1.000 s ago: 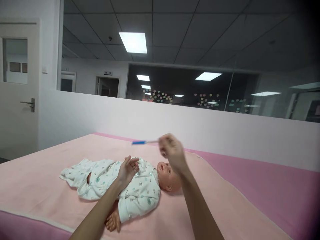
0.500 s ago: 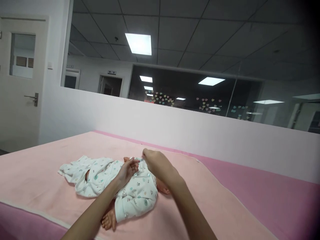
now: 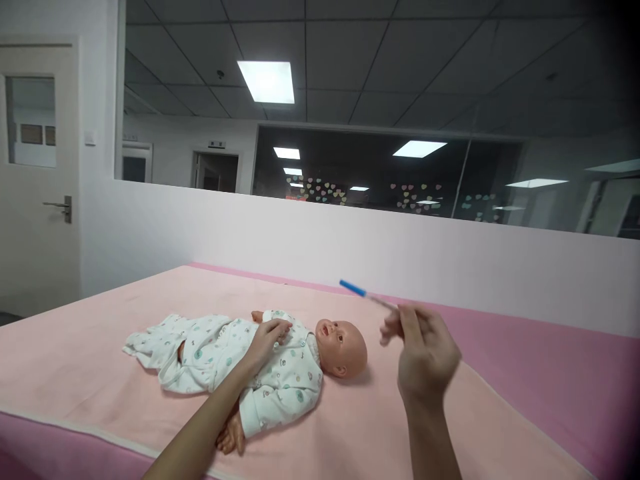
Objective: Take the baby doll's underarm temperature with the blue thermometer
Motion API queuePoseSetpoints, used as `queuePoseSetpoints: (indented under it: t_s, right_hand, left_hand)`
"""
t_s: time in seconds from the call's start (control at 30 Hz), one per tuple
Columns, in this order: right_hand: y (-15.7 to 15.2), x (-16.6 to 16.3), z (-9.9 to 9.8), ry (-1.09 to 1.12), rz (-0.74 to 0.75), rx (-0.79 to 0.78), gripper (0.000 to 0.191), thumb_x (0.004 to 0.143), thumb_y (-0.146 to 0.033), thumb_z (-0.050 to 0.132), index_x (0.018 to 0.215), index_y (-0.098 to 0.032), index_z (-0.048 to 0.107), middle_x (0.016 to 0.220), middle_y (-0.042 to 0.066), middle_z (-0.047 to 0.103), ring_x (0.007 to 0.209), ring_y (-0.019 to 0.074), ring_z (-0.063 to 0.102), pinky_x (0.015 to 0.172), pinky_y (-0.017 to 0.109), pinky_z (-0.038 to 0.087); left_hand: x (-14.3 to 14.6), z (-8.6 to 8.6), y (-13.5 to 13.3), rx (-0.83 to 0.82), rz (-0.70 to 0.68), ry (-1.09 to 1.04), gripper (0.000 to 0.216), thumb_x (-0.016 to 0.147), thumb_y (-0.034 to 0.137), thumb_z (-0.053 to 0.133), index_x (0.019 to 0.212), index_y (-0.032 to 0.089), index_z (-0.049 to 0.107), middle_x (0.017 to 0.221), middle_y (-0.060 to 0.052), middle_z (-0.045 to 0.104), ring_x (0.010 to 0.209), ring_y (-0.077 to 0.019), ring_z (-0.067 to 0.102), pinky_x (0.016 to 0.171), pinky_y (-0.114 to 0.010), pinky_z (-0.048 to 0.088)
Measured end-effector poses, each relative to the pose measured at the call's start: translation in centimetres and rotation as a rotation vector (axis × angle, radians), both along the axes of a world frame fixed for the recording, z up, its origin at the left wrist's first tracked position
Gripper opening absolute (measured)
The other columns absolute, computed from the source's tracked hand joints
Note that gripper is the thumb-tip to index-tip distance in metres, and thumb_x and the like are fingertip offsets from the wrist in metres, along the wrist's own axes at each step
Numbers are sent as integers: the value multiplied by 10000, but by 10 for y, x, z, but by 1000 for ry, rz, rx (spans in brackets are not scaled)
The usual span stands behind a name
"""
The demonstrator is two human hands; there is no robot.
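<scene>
A baby doll (image 3: 343,347) in a white printed outfit (image 3: 280,373) lies on its back, its head toward the right. My left hand (image 3: 267,339) rests on the doll's chest, the fingers loosely laid over the fabric. To the right of the doll's head, my right hand (image 3: 425,347) is raised, thumb and fingers pinched together. Between them is a thin stick that looks like a thermometer (image 3: 355,289), with a blue far end pointing up and left. Motion blurs it slightly.
The doll lies on a light pink sheet (image 3: 150,293) over a darker pink padded surface (image 3: 540,340). A low white wall (image 3: 380,247) with a window above borders the far side. A door (image 3: 45,233) stands at the left.
My right hand has moved from the doll's shoulder to the right and turned, bringing the blue-ended stick into view. The doll's face is uncovered. My left hand now lies flatter on the chest.
</scene>
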State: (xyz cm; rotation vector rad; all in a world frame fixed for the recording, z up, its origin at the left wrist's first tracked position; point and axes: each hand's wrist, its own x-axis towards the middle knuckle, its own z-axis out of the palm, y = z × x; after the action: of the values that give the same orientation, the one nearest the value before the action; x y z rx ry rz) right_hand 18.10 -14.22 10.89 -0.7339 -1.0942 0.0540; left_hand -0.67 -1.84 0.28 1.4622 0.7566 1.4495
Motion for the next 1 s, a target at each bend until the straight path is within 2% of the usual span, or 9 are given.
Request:
queuePoseSetpoints:
  t_s: [0.13,0.2,0.27,0.33,0.47,0.63,0.7,0.87,1.0]
  right_hand:
    - [-34,19,-86,-231,-326,-312,272,774,-438,529,822,-182,608,660,26,626,534,131,589,511,216,464]
    - [-37,27,-124,-419,-360,-459,270,800,-437,467,802,-207,607,686,26,642,517,129,586,494,211,442]
    - [-34,34,-149,-538,-400,-611,282,815,-433,419,728,-222,585,623,13,623,483,133,568,458,214,413]
    - [-28,38,-160,-626,-471,-736,278,825,-399,389,678,-229,554,559,4,584,472,146,552,427,221,375]
    - [-15,33,-168,-822,-631,-798,246,815,-283,396,606,-225,512,545,15,546,489,167,529,428,244,304]
    - [2,15,-173,-887,-689,-563,209,790,-204,415,610,-214,521,584,35,549,565,184,515,510,274,317]
    - [12,1,-158,-809,-614,-482,191,806,-208,404,673,-210,542,614,36,559,596,181,517,536,274,334]
    - [64,-51,-96,-633,-276,-348,193,824,-181,373,732,-201,540,718,28,595,715,167,538,639,267,389]
    - [107,-79,-88,-564,-91,-280,218,820,-163,343,817,-189,559,812,43,606,775,167,549,696,274,412]
  left_hand:
    - [9,-4,-7,319,162,492,274,782,367,518,932,204,678,829,-46,603,741,-175,535,712,-306,410]
    - [12,-7,-7,398,189,641,262,799,342,496,954,231,675,847,-47,604,811,-196,531,758,-325,397]
    - [13,-8,-5,434,201,720,243,807,313,485,939,240,676,852,-42,606,844,-202,525,773,-328,387]
    - [13,-8,-4,438,206,748,216,801,284,491,908,229,671,860,-37,606,821,-194,526,756,-320,388]
    - [13,-6,-4,466,205,765,149,783,237,500,844,203,631,892,-28,605,853,-195,509,775,-319,377]
    - [13,-4,-11,548,226,792,122,789,186,464,825,207,579,901,-10,617,870,-200,484,790,-333,354]
    - [13,-4,-13,564,233,779,135,785,154,443,821,204,564,886,-11,616,870,-200,482,781,-331,353]
    - [12,-6,-11,571,223,737,174,768,112,404,732,192,554,781,-23,595,794,-188,491,737,-317,361]
    - [12,-9,-9,480,231,565,169,739,116,429,811,175,571,764,-32,602,708,-177,509,646,-285,381]
